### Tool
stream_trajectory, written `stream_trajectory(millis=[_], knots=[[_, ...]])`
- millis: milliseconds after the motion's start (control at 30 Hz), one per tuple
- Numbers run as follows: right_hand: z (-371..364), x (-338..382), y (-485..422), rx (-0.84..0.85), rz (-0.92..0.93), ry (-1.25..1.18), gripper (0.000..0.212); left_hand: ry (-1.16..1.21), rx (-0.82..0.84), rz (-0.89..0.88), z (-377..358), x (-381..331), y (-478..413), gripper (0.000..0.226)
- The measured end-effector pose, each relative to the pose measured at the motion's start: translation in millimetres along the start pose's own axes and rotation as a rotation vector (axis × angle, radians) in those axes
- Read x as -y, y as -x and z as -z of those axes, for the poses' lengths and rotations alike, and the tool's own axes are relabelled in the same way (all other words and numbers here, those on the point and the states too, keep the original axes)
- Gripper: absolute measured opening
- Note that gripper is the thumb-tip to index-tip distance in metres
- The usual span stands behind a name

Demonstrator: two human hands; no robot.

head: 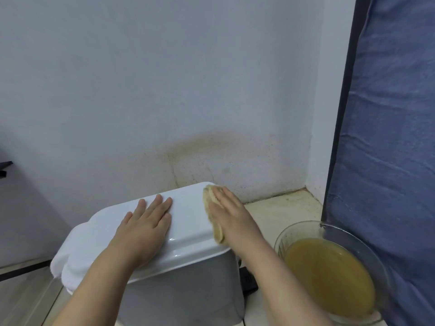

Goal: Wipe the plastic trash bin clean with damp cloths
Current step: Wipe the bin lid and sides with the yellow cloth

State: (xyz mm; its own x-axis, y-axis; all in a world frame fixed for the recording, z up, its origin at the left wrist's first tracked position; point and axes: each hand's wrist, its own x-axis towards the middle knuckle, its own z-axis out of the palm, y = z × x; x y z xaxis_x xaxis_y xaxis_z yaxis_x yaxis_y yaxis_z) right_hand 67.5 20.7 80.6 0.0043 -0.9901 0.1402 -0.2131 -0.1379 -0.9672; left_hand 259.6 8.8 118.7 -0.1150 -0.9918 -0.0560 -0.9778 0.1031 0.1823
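Head view: grey plastic trash bin (188, 288) stands on floor against stained wall (200, 149), white lid (188, 215) closed. Left hand (143, 228) lies flat on lid top, fingers straight, slightly spread, holding nothing. Right hand (231, 217) presses yellow cloth (208, 201) against lid's right edge, fingers extended, not curled. White towel (75, 250) drapes over bin's left end. Glass bowl (299, 225) of yellowish water sits on floor right of bin, beside blue fabric (388, 137).
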Motion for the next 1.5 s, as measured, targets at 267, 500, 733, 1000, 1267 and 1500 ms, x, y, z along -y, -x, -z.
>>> stream_trajectory(millis=[267,500,733,1000,1267,1500], knots=[[-18,-5,48,-0.207,0.085,-0.171,0.040,-0.012,0.026,0.064,3,-8,-1,0.048],[-21,0,-1,-0.030,0.306,0.667,0.045,-0.019,-0.030,0.099,-3,-14,5,0.051],[-12,40,-98,0.441,0.189,0.689,0.047,-0.049,-0.039,0.076,-2,-5,0,0.051],[-26,18,-3,0.065,0.213,0.773,0.045,-0.063,-0.054,0.048,18,35,-22,0.049],[-85,16,89,-0.328,0.328,0.569,0.052,-0.017,-0.021,0.109,3,18,-10,0.050],[-76,9,61,-0.097,0.110,0.398,0.051,-0.053,0.038,0.076,3,13,-5,0.052]])
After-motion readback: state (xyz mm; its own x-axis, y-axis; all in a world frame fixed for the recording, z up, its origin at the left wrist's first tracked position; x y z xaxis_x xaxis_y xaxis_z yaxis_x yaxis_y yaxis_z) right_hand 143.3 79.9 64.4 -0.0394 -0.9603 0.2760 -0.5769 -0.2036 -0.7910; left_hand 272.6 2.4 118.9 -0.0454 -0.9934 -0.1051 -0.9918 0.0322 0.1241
